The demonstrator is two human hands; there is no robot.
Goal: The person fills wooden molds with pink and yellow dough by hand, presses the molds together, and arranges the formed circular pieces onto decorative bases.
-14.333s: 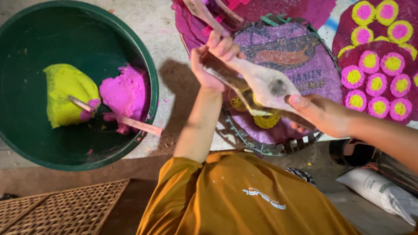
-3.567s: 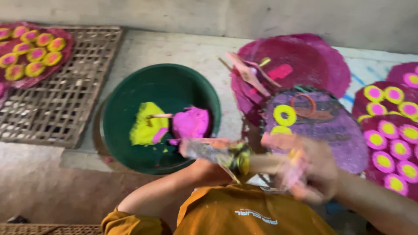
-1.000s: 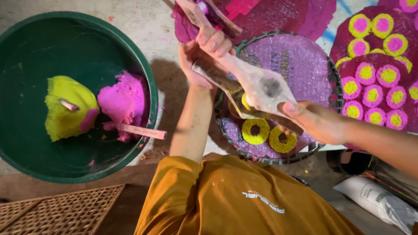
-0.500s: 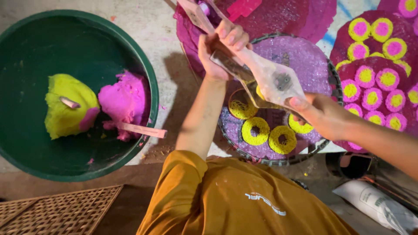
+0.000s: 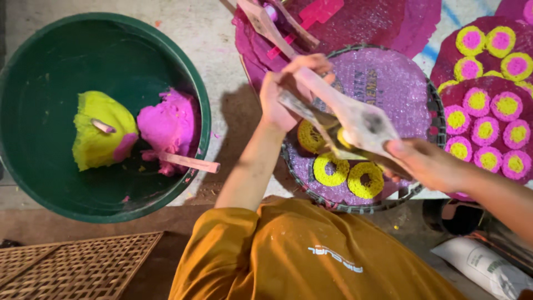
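Note:
My left hand (image 5: 286, 91) grips the narrow handle end of a pale wooden mould (image 5: 355, 119), and my right hand (image 5: 425, 164) holds its wide end. The mould hangs tilted over a round purple-lined tray (image 5: 408, 83). Three yellow dough rings (image 5: 365, 179) lie on the tray's near part, just under the mould. One of them is partly hidden behind it.
A large green basin (image 5: 53, 53) on the left holds a yellow dough lump (image 5: 97, 130), a pink dough lump (image 5: 166, 122) and a wooden stick (image 5: 186, 162). Several pink-and-yellow rounds (image 5: 488, 119) fill a sheet at right. A woven rack (image 5: 72, 269) lies bottom left.
Both hands and the mould have shifted slightly down over the tray. A third yellow ring now lies beside the two seen a second ago.

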